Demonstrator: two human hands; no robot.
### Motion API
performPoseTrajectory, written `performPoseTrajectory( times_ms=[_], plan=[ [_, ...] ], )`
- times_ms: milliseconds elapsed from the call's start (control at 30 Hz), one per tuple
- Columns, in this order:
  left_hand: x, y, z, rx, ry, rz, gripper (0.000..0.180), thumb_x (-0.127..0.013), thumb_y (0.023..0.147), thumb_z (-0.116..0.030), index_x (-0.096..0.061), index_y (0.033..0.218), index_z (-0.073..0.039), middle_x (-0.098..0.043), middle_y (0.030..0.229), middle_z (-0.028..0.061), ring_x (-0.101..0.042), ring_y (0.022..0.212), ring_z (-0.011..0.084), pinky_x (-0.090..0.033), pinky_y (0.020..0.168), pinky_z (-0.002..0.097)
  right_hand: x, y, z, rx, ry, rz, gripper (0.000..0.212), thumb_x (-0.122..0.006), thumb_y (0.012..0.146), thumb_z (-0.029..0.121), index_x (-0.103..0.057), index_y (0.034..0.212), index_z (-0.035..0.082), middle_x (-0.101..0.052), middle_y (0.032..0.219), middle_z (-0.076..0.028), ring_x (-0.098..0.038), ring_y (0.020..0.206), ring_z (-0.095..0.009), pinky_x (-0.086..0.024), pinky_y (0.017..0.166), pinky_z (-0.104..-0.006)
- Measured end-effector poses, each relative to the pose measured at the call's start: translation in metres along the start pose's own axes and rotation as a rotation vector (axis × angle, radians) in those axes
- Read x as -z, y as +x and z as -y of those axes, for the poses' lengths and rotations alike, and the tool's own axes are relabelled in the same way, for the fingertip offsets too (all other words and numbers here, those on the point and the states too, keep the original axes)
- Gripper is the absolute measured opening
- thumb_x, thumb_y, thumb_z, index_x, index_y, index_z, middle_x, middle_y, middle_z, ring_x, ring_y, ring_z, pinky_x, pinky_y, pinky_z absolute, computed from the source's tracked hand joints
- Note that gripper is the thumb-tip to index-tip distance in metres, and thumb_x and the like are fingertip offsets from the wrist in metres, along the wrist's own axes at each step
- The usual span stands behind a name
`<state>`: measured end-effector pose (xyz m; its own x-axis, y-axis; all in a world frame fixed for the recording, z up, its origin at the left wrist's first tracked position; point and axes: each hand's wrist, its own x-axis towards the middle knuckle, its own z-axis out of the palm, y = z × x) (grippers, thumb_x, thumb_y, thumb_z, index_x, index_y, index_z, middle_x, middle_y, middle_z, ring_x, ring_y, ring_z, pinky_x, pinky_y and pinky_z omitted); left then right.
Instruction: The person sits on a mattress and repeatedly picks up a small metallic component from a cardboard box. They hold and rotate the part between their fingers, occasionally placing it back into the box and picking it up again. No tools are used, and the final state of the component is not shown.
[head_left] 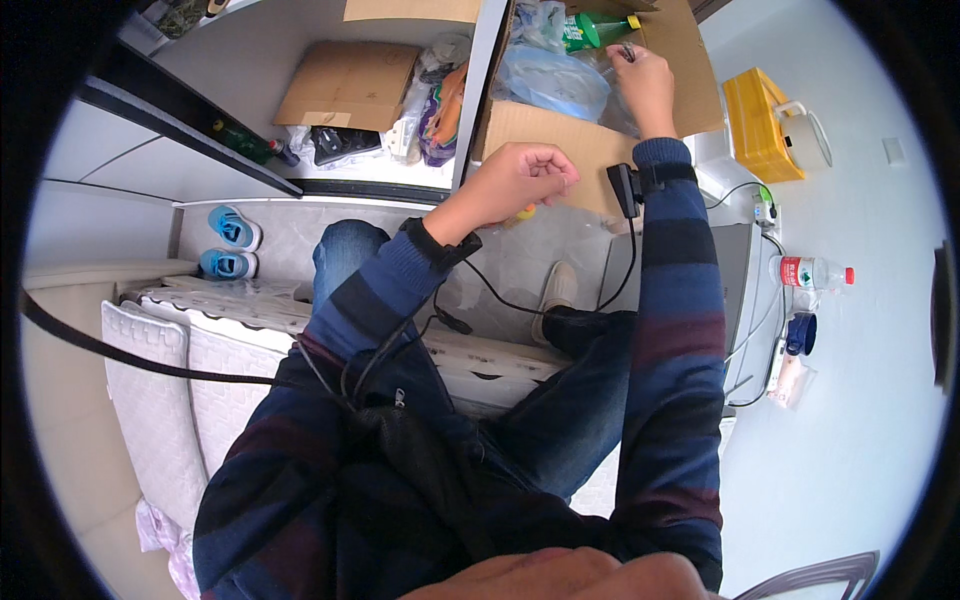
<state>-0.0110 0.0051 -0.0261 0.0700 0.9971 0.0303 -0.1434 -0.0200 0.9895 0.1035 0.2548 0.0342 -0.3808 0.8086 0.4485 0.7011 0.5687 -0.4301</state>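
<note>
My right hand is over the open cardboard box, its fingertips pinched on a small dark, shiny thing too small to name. Beneath and beside that hand, the box holds clear plastic bags, a pale blue translucent plastic piece and a green plastic bottle with a yellow cap. In front of the box's near flap, my left hand hovers with its fingers loosely curled in, and nothing shows in it. Both wrists wear black straps with cables.
Left of the box, a cabinet shelf holds a flattened carton and bags. Blue shoes sit on the floor. At right are a yellow box, a white jug, a water bottle and a dark blue cup. Cables cross my lap.
</note>
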Motion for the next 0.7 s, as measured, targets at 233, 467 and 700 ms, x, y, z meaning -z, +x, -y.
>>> performPoseTrajectory(
  times_ms=[233,467,700],
  plan=[
    [-0.004,0.001,0.0,-0.018,-0.054,-0.012,0.014,-0.064,0.105,-0.009,-0.072,0.11,0.001,-0.072,0.089,0.0018,-0.068,0.078,0.0075,-0.056,0.07,0.0231,-0.009,0.005,-0.007,-0.035,0.053,0.003,0.04,-0.071,0.094,0.044,-0.077,0.095,0.004,-0.076,0.095,-0.023,-0.072,0.092,-0.045,-0.057,0.082,-0.0516],
    [-0.001,0.003,-0.003,-0.033,-0.004,-0.051,0.015,-0.069,0.103,-0.012,-0.074,0.11,0.001,-0.075,0.094,0.004,-0.07,0.082,0.0079,-0.057,0.071,0.0233,0.035,-0.047,0.024,-0.125,0.587,0.203,0.023,-0.072,0.101,0.024,-0.069,0.1,0.001,-0.07,0.081,-0.006,-0.063,0.065,-0.013,-0.05,0.06,-0.0306],
    [-0.002,0.002,0.001,-0.007,-0.011,-0.08,0.016,-0.074,0.1,-0.018,-0.079,0.107,-0.004,-0.076,0.089,-0.0009,-0.067,0.076,0.0048,-0.051,0.06,0.0209,0.101,-0.167,0.038,-0.307,0.507,0.38,0.024,-0.075,0.099,0.013,-0.066,0.116,-0.002,-0.065,0.084,-0.001,-0.055,0.062,-0.005,-0.043,0.054,-0.0224]
  ],
)
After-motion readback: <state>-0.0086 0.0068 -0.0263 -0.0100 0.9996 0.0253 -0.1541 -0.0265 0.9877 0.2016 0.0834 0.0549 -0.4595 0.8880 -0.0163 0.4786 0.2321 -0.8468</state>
